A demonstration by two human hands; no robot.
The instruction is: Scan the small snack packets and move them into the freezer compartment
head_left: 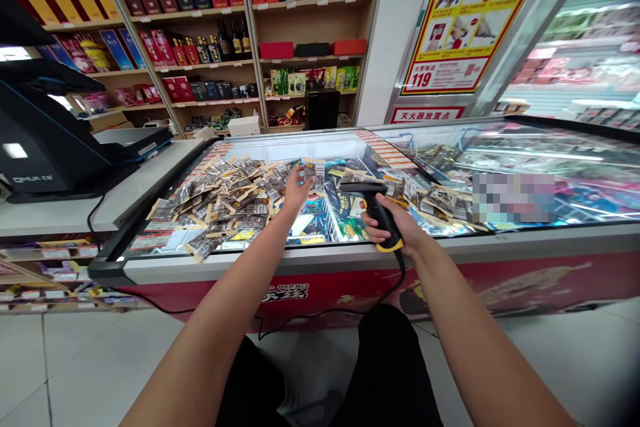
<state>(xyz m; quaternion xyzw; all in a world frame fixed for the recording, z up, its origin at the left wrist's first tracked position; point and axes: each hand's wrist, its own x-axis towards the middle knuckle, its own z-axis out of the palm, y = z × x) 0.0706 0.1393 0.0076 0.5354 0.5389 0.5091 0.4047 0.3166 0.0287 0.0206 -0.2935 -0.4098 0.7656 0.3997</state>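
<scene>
Black scanner (384, 219), its handle clasped in the right hand (401, 221), points left, presumably to face the packet (315, 173) the left hand (299, 189) pinches over the freezer (320, 255); other packets (225, 197) lie heaped on its glass at left, probably for easy reach.

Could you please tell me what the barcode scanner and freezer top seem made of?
Barcode scanner: probably matte black plastic with yellow trim, judging by its moulded look.
Freezer top: likely clear, glossy glass, as it shows bright reflections and looks see-through.
</scene>
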